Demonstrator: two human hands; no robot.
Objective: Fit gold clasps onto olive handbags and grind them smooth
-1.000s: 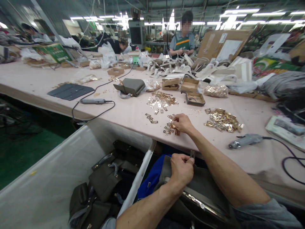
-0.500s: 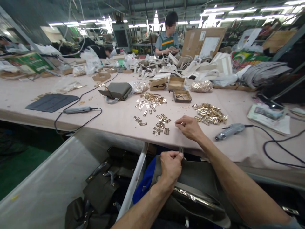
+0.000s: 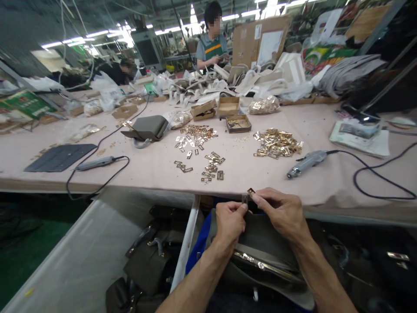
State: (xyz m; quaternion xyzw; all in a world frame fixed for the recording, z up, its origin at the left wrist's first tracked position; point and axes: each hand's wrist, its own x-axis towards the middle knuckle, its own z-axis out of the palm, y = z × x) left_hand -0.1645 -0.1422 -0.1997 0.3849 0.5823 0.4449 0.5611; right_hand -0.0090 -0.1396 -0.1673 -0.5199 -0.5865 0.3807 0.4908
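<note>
My left hand point(image 3: 230, 221) is closed, pinching a small metal tab point(image 3: 244, 199) that stands up from the olive-grey bag point(image 3: 260, 252) on my lap. My right hand point(image 3: 282, 211) is closed too, its thumb and finger pinching a small gold clasp plate point(image 3: 250, 191) right beside that tab. Both hands meet just below the near edge of the pink table point(image 3: 325, 182). Several loose gold plates point(image 3: 211, 167) lie on the table a little beyond my hands.
Two more piles of gold plates point(image 3: 276, 148) point(image 3: 195, 132), small cardboard boxes point(image 3: 238, 123), two corded hand tools point(image 3: 306, 161) point(image 3: 96, 163) and an olive bag point(image 3: 148, 128) lie on the table. A white bin point(image 3: 97, 243) at my left holds several olive bags. A person point(image 3: 211, 45) works at the far side.
My right hand picked a gold plate from the loose ones on the table and drew back to my left hand over the bag. My view swung slightly left and down.
</note>
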